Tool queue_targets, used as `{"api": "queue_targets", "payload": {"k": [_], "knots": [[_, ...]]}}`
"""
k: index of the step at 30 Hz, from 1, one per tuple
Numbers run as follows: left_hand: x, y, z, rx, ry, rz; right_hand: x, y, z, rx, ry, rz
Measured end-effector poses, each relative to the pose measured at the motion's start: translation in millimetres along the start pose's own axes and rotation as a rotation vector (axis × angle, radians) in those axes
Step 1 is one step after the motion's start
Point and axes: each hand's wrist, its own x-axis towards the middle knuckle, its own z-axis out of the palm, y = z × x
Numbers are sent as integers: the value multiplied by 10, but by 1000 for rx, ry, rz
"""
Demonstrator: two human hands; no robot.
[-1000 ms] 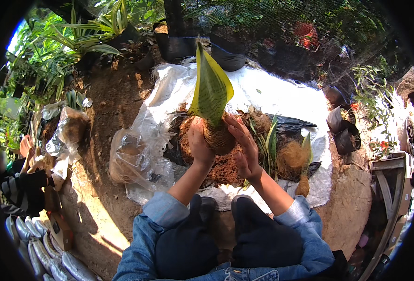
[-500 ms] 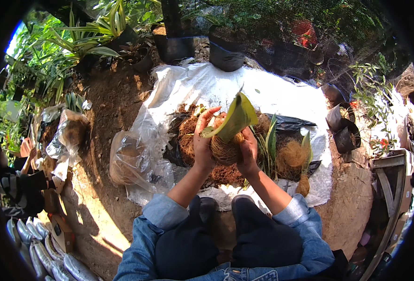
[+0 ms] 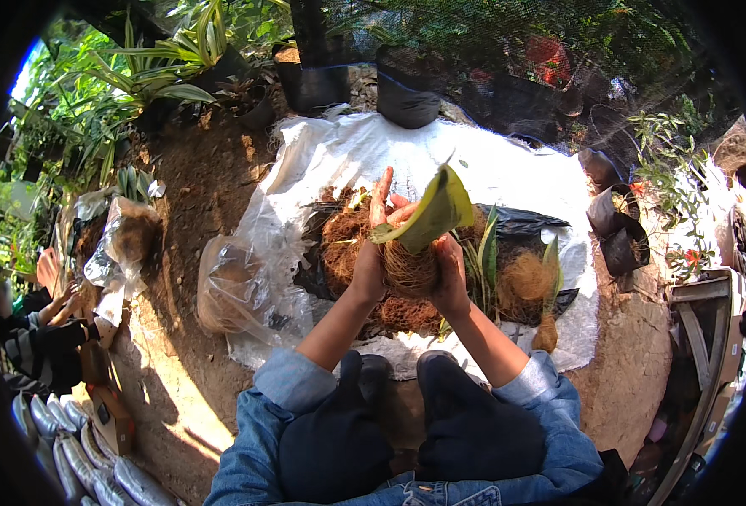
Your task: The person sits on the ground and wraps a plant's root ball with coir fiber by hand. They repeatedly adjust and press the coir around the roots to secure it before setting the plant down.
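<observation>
Between my two palms, above the white sheet (image 3: 516, 177), is a plant with a broad yellow-green leaf (image 3: 430, 211) and a root ball wrapped in brown fibre (image 3: 411, 268). My left hand (image 3: 375, 253) presses on the ball's left side, its fingers stretched upward and away. My right hand (image 3: 450, 274) cups the right side, its fingers partly hidden behind leaf and ball. Below lies a heap of reddish-brown coir (image 3: 407, 316). Just right of my hands are upright green leaves (image 3: 487, 261), a loose fibre tuft (image 3: 526, 277) and another small fibre-wrapped plant (image 3: 547, 333).
Clear plastic bags of fibre (image 3: 230, 287) lie left of the sheet. Black grow bags (image 3: 407, 93) line the far edge beside dark netting, with more (image 3: 622, 240) at right. A wooden frame (image 3: 702, 337) stands far right. Another person's hands (image 3: 65, 304) show at far left.
My left hand's fingers have straightened and shifted upward along the ball. The plant has turned slightly and moved a little to the right. At far left the other person's arms have moved.
</observation>
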Motion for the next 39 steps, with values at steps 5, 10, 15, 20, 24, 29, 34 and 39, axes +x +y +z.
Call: {"api": "queue_targets", "payload": {"k": [5,10,15,20,24,29,34,39], "knots": [[16,-3,67,-130,145,-101,-43,61,-30,-49,88,61],[123,-67,52,27,379,-22,-9,179,-56,175,256,51],[-113,40,191,323,553,225,62,107,-180,-91,292,-199],[-202,1,493,311,338,102,24,117,-100,-241,163,-223],[-154,38,422,181,382,48,25,45,-79,-328,-27,-181],[-100,124,353,136,435,51,65,-80,4,-349,-207,-110],[-44,215,226,163,448,-4,133,-157,-75,-231,-224,57],[31,274,74,118,582,-3,114,-30,-493,65,495,13]]}}
